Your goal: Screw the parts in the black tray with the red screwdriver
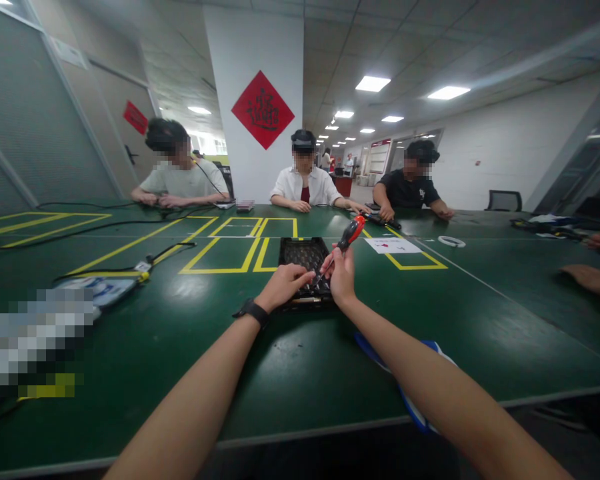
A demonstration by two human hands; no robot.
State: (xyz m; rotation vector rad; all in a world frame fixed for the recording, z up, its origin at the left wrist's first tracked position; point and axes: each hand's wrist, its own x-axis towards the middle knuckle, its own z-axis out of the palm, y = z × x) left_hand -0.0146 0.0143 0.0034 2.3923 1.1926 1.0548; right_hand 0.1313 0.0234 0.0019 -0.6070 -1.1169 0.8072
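A black plastic case (pixel 303 252) with a patterned inside lies open on the table in front of me. My right hand (pixel 342 277) grips a screwdriver (pixel 353 232) with a red and black handle, tilted so that its shaft slants down to the left over the case. Over the case's near part, my left hand (pixel 289 281) has its fingertips pinched together close to the screwdriver's tip. Whatever may be between those fingertips is too small to make out. A dark band is around my left wrist.
The green table (pixel 190 373) carries yellow tape outlines. A printed sheet (pixel 394 245) and a white tape ring (pixel 451 241) lie to the right. Cables (pixel 105 230) run across the left. A blue-edged item (pixel 414 407) lies under my right forearm. Several people sit around the table.
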